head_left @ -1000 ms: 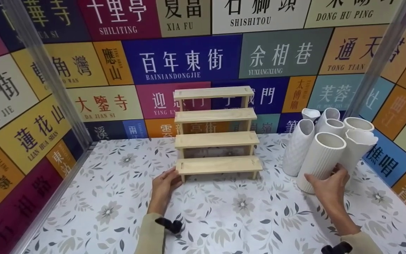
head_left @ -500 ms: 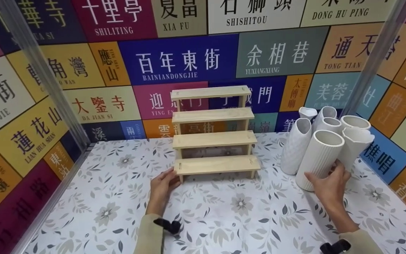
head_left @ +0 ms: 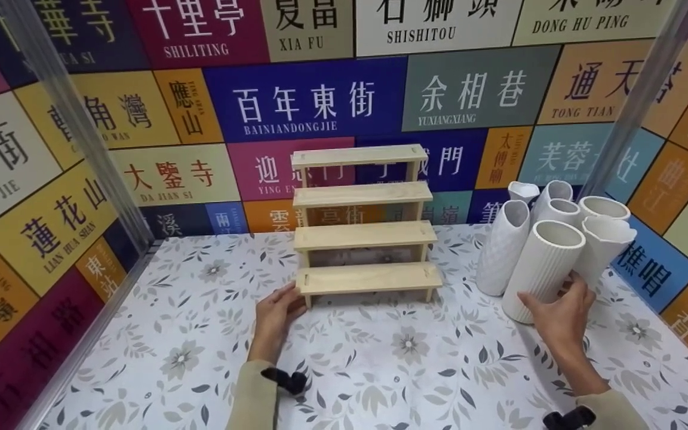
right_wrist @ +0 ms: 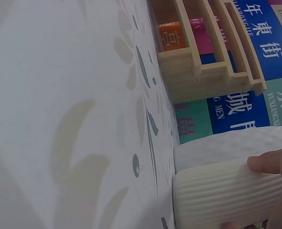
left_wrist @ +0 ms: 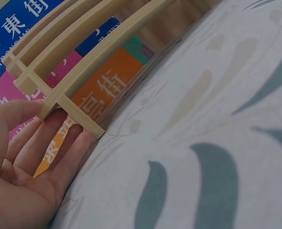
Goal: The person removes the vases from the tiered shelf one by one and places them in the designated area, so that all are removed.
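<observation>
A four-step wooden display stand (head_left: pixel 368 236) stands in the middle of the table against the back wall. My left hand (head_left: pixel 273 319) holds its lowest step at the left end, thumb (left_wrist: pixel 22 110) at the corner and fingers (left_wrist: pixel 76 152) around the front leg. To the right, a white vertically ribbed vase (head_left: pixel 544 272) stands at the front of a cluster of white vases. My right hand (head_left: pixel 562 313) grips its lower part, thumb (right_wrist: pixel 265 163) on one side and fingers on the other. In the right wrist view the ribbed vase (right_wrist: pixel 217 195) stands close beside a smooth-looking white vase (right_wrist: pixel 217 145).
Several other white vases crowd behind the ribbed one, including a diamond-textured vase (head_left: pixel 502 251) on its left and a wavy-rimmed vase (head_left: pixel 607 245) on its right. A floral cloth (head_left: pixel 380 382) covers the table. Colourful sign-printed walls and clear corner posts (head_left: pixel 102 149) enclose it.
</observation>
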`<state>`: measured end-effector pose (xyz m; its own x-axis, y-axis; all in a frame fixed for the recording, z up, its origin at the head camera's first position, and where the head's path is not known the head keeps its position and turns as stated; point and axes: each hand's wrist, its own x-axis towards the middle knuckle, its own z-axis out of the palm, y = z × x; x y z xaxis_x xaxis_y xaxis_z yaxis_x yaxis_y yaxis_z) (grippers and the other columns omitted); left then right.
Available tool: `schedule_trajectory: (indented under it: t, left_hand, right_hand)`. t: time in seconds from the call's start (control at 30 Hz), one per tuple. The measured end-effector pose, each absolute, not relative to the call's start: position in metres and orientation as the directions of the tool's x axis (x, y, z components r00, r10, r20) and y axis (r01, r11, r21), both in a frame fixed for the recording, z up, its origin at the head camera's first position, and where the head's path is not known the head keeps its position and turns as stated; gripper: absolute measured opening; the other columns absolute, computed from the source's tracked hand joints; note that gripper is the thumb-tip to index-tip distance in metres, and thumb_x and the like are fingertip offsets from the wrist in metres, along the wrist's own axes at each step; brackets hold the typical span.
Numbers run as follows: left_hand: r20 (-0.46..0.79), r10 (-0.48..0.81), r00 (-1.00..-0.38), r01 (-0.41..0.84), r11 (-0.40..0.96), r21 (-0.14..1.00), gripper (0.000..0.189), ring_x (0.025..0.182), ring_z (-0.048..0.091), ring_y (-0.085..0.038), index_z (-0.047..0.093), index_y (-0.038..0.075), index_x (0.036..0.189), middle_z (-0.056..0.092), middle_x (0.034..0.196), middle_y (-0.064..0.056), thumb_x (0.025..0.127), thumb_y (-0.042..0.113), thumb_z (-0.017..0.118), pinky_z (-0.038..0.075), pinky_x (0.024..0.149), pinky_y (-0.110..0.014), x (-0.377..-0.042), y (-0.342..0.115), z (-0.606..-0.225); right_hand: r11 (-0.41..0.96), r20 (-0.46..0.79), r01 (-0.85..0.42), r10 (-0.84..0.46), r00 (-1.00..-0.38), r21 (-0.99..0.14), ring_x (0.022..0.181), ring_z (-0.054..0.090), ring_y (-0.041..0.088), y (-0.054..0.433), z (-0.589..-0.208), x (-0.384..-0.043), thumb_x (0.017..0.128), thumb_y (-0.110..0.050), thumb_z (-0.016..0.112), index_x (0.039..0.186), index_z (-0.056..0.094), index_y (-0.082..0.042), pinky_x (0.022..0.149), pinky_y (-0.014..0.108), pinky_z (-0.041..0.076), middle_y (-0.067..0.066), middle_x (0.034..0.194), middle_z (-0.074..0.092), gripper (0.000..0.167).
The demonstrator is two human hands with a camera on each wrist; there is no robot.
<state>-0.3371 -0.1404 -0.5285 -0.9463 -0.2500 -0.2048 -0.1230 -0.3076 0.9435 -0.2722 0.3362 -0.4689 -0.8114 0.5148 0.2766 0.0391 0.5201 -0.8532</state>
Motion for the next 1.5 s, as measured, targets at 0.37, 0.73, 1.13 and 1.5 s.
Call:
schedule_trajectory:
  t: [0.37,0.73,1.13,1.5]
  left_hand:
    - [-0.207,-0.280,-0.938,-0.116,-0.309,0.944,0.041,0.097,0.074,-0.023,0.063,0.003,0.132,0.074,0.114,-0.019,0.093,0.013,0.070,0.063,0.087,-0.032,-0.335,-0.145,-0.527]
    - [-0.221,-0.245,-0.944,-0.131,-0.335,0.933,0.044,0.097,0.074,-0.024,0.061,0.002,0.134,0.074,0.114,-0.019,0.092,0.014,0.072,0.063,0.088,-0.034,-0.338,-0.143,-0.526]
    - [-0.204,-0.242,-0.949,-0.118,-0.329,0.937,0.044,0.098,0.074,-0.023,0.062,0.002,0.133,0.073,0.116,-0.018,0.091,0.013,0.072,0.063,0.088,-0.033,-0.340,-0.138,-0.527]
    - [-0.242,-0.268,-0.933,-0.154,-0.309,0.938,0.045,0.100,0.074,-0.024,0.061,0.002,0.134,0.073,0.117,-0.019,0.096,0.025,0.068,0.063,0.088,-0.035,-0.334,-0.143,-0.520]
  right_hand:
    - [0.558,0.317,0.022,0.503,-0.804,-0.829,0.131,0.037,0.042,0.332,-0.470,-0.276,0.080,-0.012,0.083,0.152,0.026,-0.001,0.107,0.057,0.038,0.032,0.141,0.036,0.093]
    - [0.551,0.305,0.033,0.511,-0.804,-0.834,0.131,0.037,0.042,0.337,-0.471,-0.274,0.080,-0.013,0.083,0.153,0.026,-0.001,0.109,0.057,0.038,0.031,0.142,0.035,0.094]
    - [0.505,0.261,0.052,0.528,-0.808,-0.861,0.135,0.031,0.041,0.336,-0.467,-0.273,0.082,-0.015,0.080,0.154,0.021,-0.001,0.113,0.058,0.036,0.030,0.148,0.027,0.095]
    - [0.502,0.396,-0.094,0.540,-0.743,-0.860,0.151,0.024,0.036,0.323,-0.430,-0.257,0.091,-0.028,0.073,0.159,0.020,-0.020,0.123,0.064,0.026,0.013,0.160,0.020,0.087]
